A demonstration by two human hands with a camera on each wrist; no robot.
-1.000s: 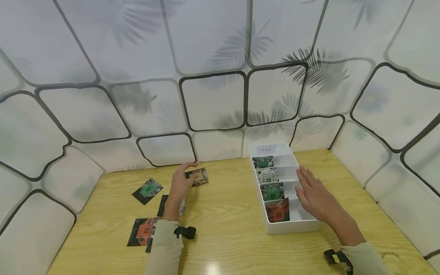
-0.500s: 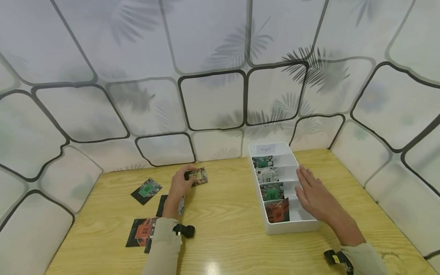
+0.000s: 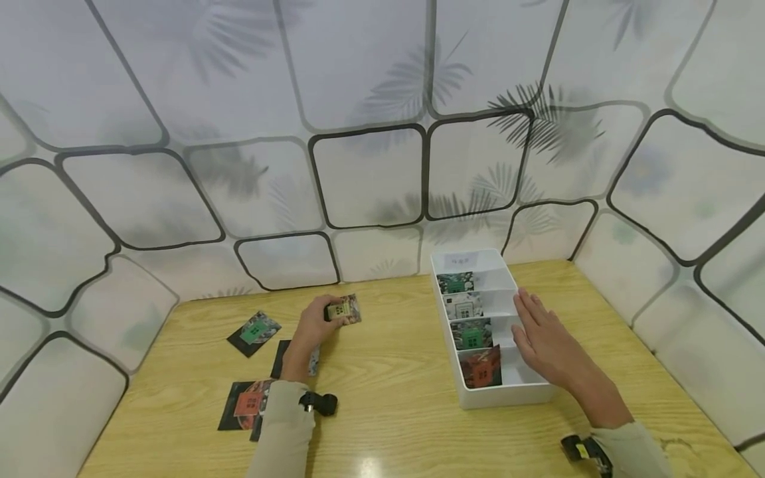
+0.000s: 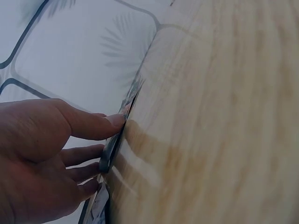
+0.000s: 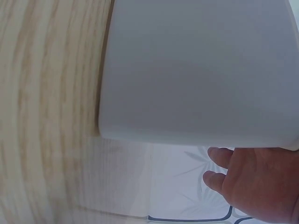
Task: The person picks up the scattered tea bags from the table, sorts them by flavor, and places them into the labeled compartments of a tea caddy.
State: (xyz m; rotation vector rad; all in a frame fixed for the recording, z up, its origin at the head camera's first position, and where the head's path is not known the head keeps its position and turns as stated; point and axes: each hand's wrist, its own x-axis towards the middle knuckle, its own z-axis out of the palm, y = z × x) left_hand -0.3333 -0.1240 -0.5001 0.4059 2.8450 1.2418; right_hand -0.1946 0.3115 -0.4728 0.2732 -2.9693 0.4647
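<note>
My left hand pinches a small flat printed packet with a yellow label between thumb and fingers at the far middle-left of the table. In the left wrist view the packet appears nearly edge-on, close over the wood, with the thumb on it. My right hand rests its straight fingers along the right rim of a white divided box. The right wrist view has the box's plain end wall in front, with part of the right hand beyond it.
A green-labelled packet, a black-and-grey packet and a red-labelled packet lie at left, some partly under the left forearm. Several packets stand in the box, including a red one. A patterned curtain bounds the table.
The left fingers have closed in on the yellow-labelled packet and now pinch it, with the packet shifted slightly. The right hand stays at the box.
</note>
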